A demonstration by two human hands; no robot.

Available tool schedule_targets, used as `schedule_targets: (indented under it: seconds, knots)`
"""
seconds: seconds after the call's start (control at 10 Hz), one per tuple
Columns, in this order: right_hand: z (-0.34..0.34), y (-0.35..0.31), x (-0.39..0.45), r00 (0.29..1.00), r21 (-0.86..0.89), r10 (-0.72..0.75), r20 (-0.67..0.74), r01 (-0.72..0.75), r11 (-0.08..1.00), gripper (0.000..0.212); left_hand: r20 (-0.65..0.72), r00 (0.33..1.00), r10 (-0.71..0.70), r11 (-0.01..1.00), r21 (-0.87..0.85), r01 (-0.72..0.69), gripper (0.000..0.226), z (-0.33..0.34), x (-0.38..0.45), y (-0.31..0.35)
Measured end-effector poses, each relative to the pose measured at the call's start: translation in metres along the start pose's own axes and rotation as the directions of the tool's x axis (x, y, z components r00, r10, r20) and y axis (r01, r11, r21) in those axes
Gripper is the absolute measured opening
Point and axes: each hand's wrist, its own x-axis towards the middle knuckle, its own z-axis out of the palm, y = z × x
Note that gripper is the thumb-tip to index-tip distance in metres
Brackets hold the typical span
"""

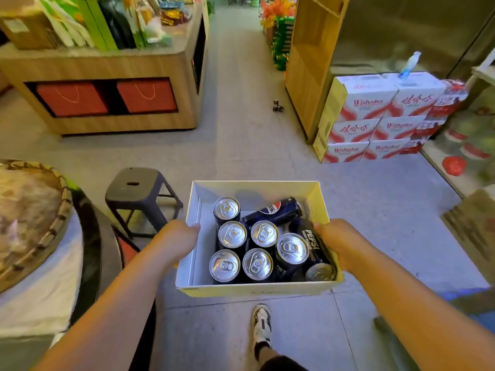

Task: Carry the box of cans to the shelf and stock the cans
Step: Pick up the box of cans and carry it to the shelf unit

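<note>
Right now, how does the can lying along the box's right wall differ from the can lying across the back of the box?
The right-wall can runs front to back and shows "PEPSI" lettering; the back can runs side to side and shows the round logo. The right-wall can has its silver end facing the camera; the back can shows no end. The right hand touches the right-wall can; nothing touches the back can. Both are dark blue, lying in the box.

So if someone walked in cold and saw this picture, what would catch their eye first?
Front and centre, the open white box of dark cans, silver tops up and two lying on their sides, held by the left hand and right hand. Behind it at right stand stacked red-and-white cartons; a black stool sits left.
</note>
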Motion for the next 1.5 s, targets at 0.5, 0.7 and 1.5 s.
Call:
schedule_targets:
  seconds: [0.5, 0.7, 1.5]
  knots:
    - [0.05, -0.313, 0.28, 1.0, -0.033, -0.006, -0.005, 0.006, 0.999, 0.027, 0.01, 1.0, -0.016, 0.998, -0.062, 0.017, 0.04, -0.106, 0.35, 0.191]
    - [0.092, -0.434, 0.385, 0.998, -0.006, 0.046, -0.03, -0.046, 0.999, 0.028, 0.028, 1.0, 0.001, 0.998, -0.061, 0.0, 0.041, -0.159, 0.511, 0.257]
    - [0.13, -0.891, 0.888, 0.998, 0.013, 0.025, -0.05, -0.024, 1.0, 0.021, 0.071, 0.997, 0.031, 0.993, -0.117, -0.023, 0.041, -0.295, 1.08, 0.615]
